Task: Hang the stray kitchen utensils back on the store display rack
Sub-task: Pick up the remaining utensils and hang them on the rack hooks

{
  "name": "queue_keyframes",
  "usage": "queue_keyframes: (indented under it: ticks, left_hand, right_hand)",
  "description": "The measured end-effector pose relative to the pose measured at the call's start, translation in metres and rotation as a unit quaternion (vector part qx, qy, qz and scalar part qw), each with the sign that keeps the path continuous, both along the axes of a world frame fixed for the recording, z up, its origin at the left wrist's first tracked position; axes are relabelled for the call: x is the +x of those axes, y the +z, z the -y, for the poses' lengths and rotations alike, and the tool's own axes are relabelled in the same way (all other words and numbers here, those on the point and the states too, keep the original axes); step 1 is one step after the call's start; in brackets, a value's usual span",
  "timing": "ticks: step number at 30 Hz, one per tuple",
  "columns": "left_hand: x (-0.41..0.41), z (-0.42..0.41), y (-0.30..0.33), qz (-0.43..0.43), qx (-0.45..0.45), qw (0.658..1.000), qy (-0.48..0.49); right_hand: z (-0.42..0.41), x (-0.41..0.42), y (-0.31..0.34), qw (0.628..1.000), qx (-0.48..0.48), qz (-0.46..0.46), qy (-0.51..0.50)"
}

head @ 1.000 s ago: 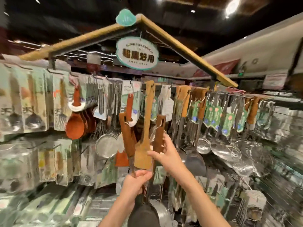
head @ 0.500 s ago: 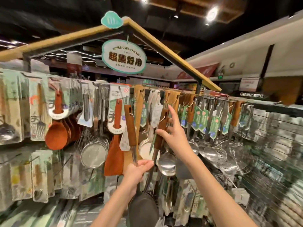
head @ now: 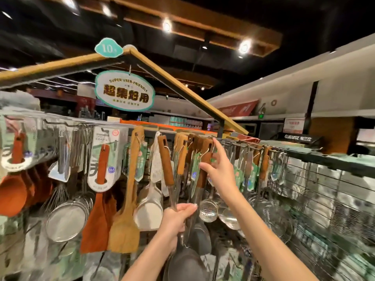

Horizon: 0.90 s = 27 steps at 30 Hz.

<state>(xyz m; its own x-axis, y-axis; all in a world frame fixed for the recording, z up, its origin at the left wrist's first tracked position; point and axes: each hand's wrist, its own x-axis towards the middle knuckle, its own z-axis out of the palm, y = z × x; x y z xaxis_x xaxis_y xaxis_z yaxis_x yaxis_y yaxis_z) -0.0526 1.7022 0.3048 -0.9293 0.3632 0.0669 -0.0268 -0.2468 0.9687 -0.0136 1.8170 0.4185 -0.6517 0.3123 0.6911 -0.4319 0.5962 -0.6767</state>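
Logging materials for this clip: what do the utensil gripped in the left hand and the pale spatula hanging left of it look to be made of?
The utensil in the left hand: its handle looks like dark brown wood, matte with a hanging hole; the shaft looks like shiny metal, probably steel; the dark head is blurred, material unclear. The pale spatula looks like light unfinished wood or bamboo, with an even tan colour and no shine.

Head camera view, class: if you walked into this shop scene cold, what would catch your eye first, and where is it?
Probably the oval hanging sign reading SUPER USER-FRIENDLY, high at centre-left under the wooden beam. Below it, the two hands: the right hand reaches up to a brown-handled utensil at the display rack, while the left hand grips the metal shaft of another wooden-handled utensil. A pale wooden spatula hangs left of them.
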Motion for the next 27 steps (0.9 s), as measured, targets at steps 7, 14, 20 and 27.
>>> queue_keyframes:
  ticks: [7, 14, 20, 27]
  left_hand:
    - [-0.016, -0.031, 0.01, 0.013, 0.015, 1.0, 0.0]
    - [-0.026, -0.042, 0.011, -0.001, -0.013, 1.0, 0.01]
    - [-0.027, -0.04, 0.009, -0.027, -0.021, 0.999, 0.004]
    - [-0.025, -0.05, 0.011, -0.024, -0.03, 0.999, 0.008]
  right_hand:
    - [-0.03, -0.018, 0.011, 0.999, 0.006, 0.035, -0.02]
    - [-0.035, -0.033, 0.016, 0.999, 0.001, 0.048, 0.008]
    - [-0.027, -0.034, 0.006, 1.0, -0.013, -0.009, -0.009]
    - [-0.043, -0.033, 0.01, 0.999, -0.035, 0.028, -0.015]
